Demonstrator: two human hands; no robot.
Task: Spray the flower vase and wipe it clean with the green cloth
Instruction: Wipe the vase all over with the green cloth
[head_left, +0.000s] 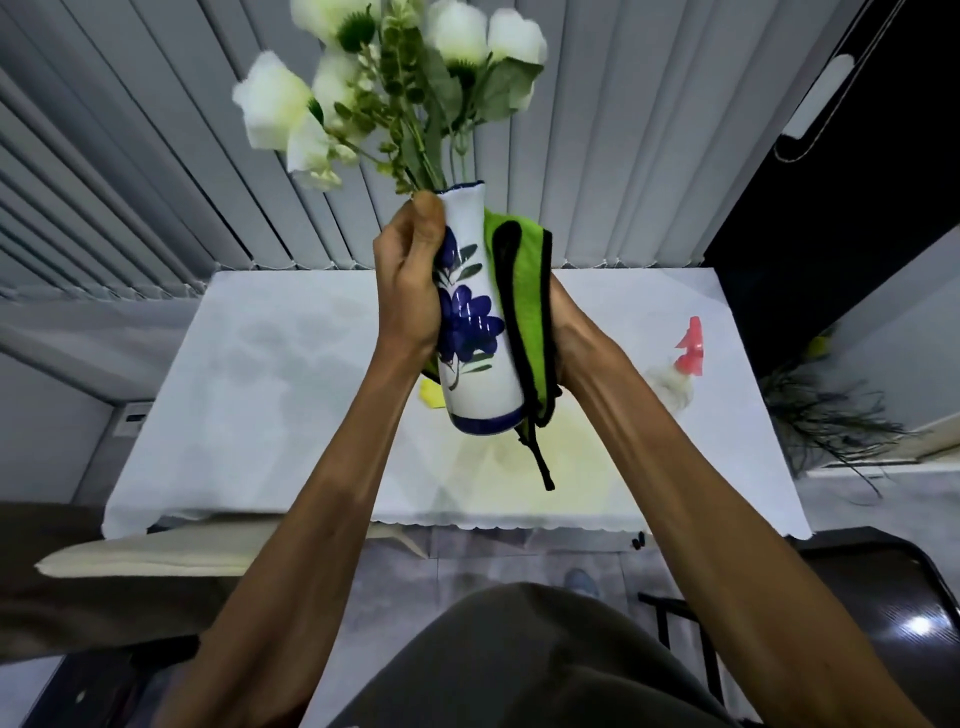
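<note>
A white vase painted with blue flowers is held in the air above the table, tilted slightly left at the top. White artificial flowers stand in its mouth. My left hand grips the vase's upper left side, thumb near the rim. The green cloth, edged in black, is pressed against the vase's right side by my right hand, which is mostly hidden behind the cloth. A black strip of the cloth hangs below the vase.
Under the vase is a table with a white cloth. A spray bottle with a red trigger head stands on it at the right. Grey vertical blinds hang behind. A dark plant sits right of the table.
</note>
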